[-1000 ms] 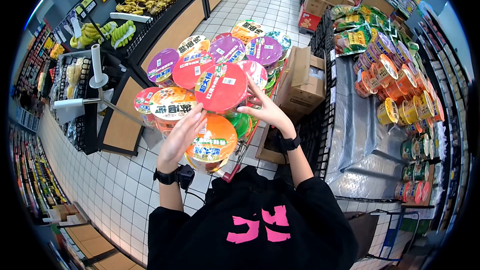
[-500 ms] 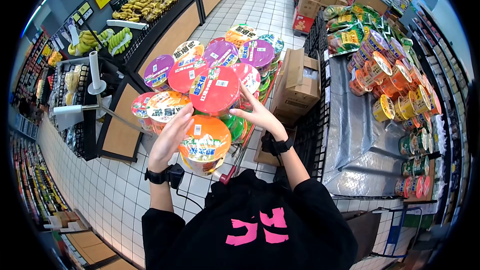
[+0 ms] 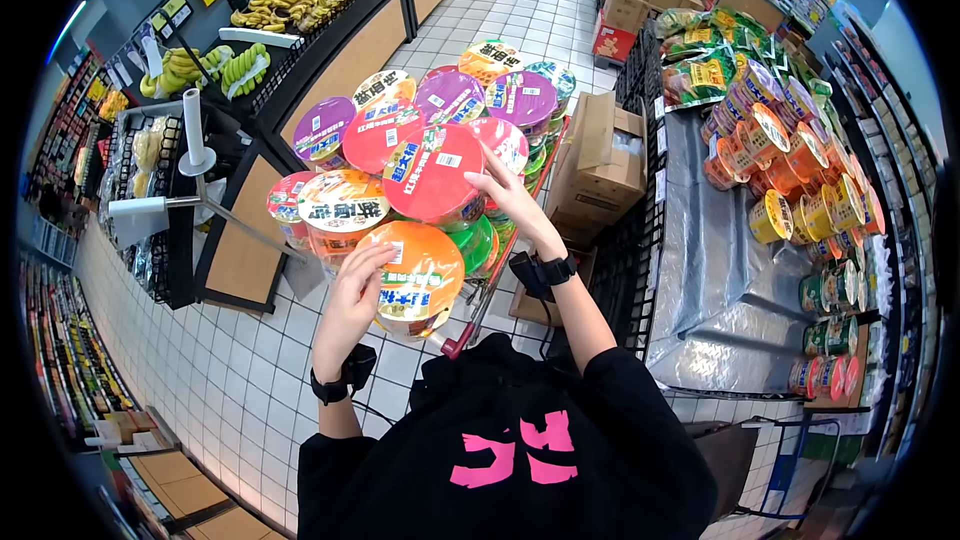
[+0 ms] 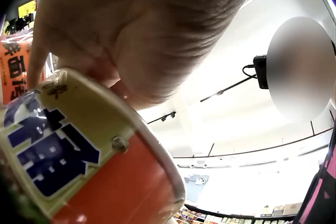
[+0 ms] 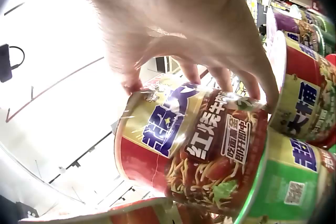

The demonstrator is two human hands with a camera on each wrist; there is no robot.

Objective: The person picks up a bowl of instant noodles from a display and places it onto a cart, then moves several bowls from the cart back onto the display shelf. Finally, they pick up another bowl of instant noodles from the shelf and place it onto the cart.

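Observation:
In the head view, a red-lidded instant noodle tub (image 3: 434, 180) sits at the top middle of a heap of noodle tubs. My right hand (image 3: 518, 208) grips its right side, thumb over the lid and fingers along the edge. The right wrist view shows this tub (image 5: 194, 150) on its side in the picture, with the hand (image 5: 184, 29) spanning it. My left hand (image 3: 350, 305) rests on an orange-lidded noodle tub (image 3: 425, 255) nearest my body, fingers lying over its lid. That tub's side (image 4: 115, 182) fills the lower left wrist view.
The heap stands in a shopping cart with a red handle corner (image 3: 455, 345). An open cardboard box (image 3: 600, 175) is right of it. A display shelf (image 3: 715, 310) further right holds more noodle tubs. Fruit stands with bananas (image 3: 300, 5) and a white-tipped metal pole (image 3: 198, 140) are left.
My left hand has left the red tub's edge and moved down onto the orange-lidded tub. My right thumb has shifted up onto the red lid.

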